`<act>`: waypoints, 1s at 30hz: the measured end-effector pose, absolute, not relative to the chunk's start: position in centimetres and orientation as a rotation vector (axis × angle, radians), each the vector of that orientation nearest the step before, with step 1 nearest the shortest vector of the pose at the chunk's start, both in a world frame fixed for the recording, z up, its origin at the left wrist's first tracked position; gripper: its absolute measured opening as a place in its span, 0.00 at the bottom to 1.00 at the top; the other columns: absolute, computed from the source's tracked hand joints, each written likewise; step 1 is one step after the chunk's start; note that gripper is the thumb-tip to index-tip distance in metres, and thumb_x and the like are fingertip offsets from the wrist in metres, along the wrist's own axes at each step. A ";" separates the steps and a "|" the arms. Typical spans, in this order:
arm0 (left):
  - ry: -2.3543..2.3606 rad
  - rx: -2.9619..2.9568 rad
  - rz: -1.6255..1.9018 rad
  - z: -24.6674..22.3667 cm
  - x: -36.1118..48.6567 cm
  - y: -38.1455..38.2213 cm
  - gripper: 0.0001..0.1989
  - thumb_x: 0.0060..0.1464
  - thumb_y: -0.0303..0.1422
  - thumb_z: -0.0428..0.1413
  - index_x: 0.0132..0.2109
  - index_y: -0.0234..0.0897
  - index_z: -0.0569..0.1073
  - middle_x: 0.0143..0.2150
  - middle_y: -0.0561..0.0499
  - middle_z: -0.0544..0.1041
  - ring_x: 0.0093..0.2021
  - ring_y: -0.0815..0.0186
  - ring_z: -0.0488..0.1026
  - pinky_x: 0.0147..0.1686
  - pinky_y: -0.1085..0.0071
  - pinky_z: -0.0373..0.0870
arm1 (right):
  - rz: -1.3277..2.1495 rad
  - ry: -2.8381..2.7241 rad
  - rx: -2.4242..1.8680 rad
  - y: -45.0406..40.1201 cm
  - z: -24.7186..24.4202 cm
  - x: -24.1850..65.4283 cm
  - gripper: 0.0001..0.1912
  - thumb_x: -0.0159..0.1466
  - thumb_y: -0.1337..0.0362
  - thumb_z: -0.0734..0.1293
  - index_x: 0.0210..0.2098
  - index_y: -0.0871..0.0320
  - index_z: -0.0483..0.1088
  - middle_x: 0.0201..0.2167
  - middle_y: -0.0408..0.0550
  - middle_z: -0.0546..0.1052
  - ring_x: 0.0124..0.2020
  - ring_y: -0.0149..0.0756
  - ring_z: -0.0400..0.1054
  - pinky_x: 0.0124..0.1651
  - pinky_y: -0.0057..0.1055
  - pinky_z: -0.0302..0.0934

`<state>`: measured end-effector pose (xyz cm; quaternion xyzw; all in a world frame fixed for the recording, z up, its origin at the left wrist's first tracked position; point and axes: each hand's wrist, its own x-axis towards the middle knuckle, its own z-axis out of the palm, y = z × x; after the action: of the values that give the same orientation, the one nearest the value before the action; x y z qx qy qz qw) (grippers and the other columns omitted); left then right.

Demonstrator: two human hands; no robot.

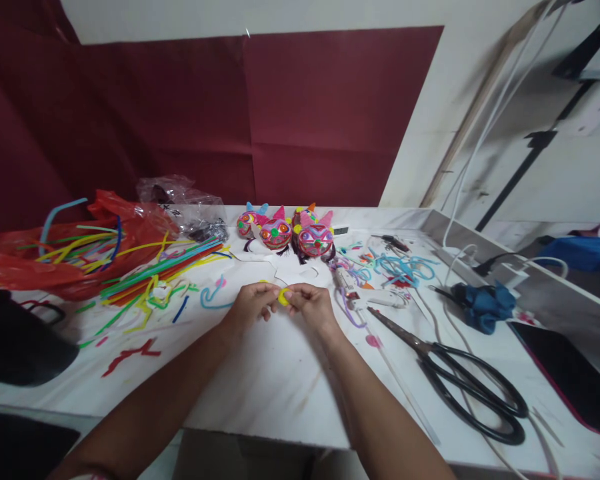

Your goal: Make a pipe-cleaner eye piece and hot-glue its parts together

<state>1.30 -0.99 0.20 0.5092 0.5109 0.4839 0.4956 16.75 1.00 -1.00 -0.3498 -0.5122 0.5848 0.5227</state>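
Observation:
Near the middle of the white table, a small yellow piece [283, 297] is pinched between both hands. My left hand [253, 303] has its thumb and index finger closed at the piece's left side, with the other fingers curled below. On the right side, my right hand [311, 305] grips the piece between thumb and fingertips. Just beyond the hands lies a white cut sheet [295, 272]. Behind it stand several colourful round animal-face figures [316, 239] with pink, blue and orange ears.
Large black-handled scissors [430, 353], a glue gun [380, 297] and a dark phone [570, 373] lie right. Fuzzy coloured stems [160, 273] and a red bag [130, 220] are left, with a black container [25, 340]. Cables run along the right edge.

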 end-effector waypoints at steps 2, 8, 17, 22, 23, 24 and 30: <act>1.271 1.221 1.193 0.2 1.4 -1.0 0.16 0.42 0.42 0.62 0.33 0.32 0.76 0.20 0.55 0.70 0.19 0.72 0.65 0.15 0.78 0.58 | 1.396 -1.220 -0.847 1.0 -1.1 16.7 0.13 0.46 0.55 0.75 0.25 0.59 0.77 0.16 0.42 0.74 0.16 0.30 0.64 0.23 0.29 0.62; 1.532 1.547 1.250 -0.4 1.4 -0.9 0.10 0.47 0.36 0.56 0.32 0.34 0.77 0.19 0.55 0.71 0.15 0.73 0.63 0.15 0.76 0.57 | 1.308 -1.243 -0.897 1.0 -1.6 16.4 0.12 0.49 0.55 0.73 0.24 0.59 0.77 0.15 0.42 0.73 0.16 0.31 0.65 0.23 0.29 0.61; 1.491 2.315 1.543 -1.5 1.7 -1.2 0.09 0.54 0.28 0.52 0.33 0.36 0.79 0.29 0.49 0.77 0.29 0.68 0.74 0.26 0.77 0.68 | 1.169 -1.299 -0.962 0.8 -2.0 16.3 0.10 0.54 0.57 0.70 0.25 0.58 0.78 0.14 0.41 0.73 0.17 0.31 0.65 0.25 0.28 0.60; 1.504 2.441 1.520 -1.6 1.6 -1.2 0.09 0.55 0.26 0.53 0.32 0.35 0.77 0.28 0.50 0.76 0.26 0.69 0.72 0.24 0.77 0.67 | 1.111 -1.347 -0.981 0.8 -2.2 16.3 0.09 0.55 0.59 0.69 0.26 0.57 0.78 0.14 0.40 0.72 0.17 0.31 0.65 0.26 0.28 0.60; 1.517 2.455 1.506 -1.6 1.6 -1.2 0.09 0.55 0.26 0.53 0.30 0.35 0.77 0.27 0.50 0.75 0.26 0.69 0.72 0.25 0.76 0.67 | 1.100 -1.361 -0.987 0.8 -2.3 16.2 0.09 0.56 0.59 0.69 0.26 0.57 0.78 0.14 0.40 0.72 0.17 0.31 0.65 0.26 0.28 0.60; 1.535 2.462 1.487 -1.5 1.5 -1.2 0.09 0.54 0.26 0.53 0.29 0.35 0.76 0.26 0.50 0.75 0.26 0.69 0.72 0.26 0.76 0.66 | 1.091 -1.376 -0.992 0.7 -2.3 16.2 0.09 0.56 0.59 0.69 0.27 0.57 0.78 0.15 0.40 0.72 0.18 0.31 0.65 0.26 0.28 0.60; 1.615 2.259 1.362 -0.9 1.4 -1.2 0.08 0.49 0.27 0.53 0.26 0.36 0.74 0.24 0.52 0.72 0.26 0.68 0.70 0.27 0.74 0.64 | 1.057 -1.446 -0.989 0.8 -2.3 16.3 0.10 0.56 0.58 0.68 0.26 0.57 0.77 0.16 0.40 0.72 0.19 0.31 0.65 0.27 0.28 0.60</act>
<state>1.45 -1.15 -0.86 0.7302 0.5220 0.4401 0.0243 16.33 0.77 -2.34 -0.4126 -0.6032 0.4410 0.5210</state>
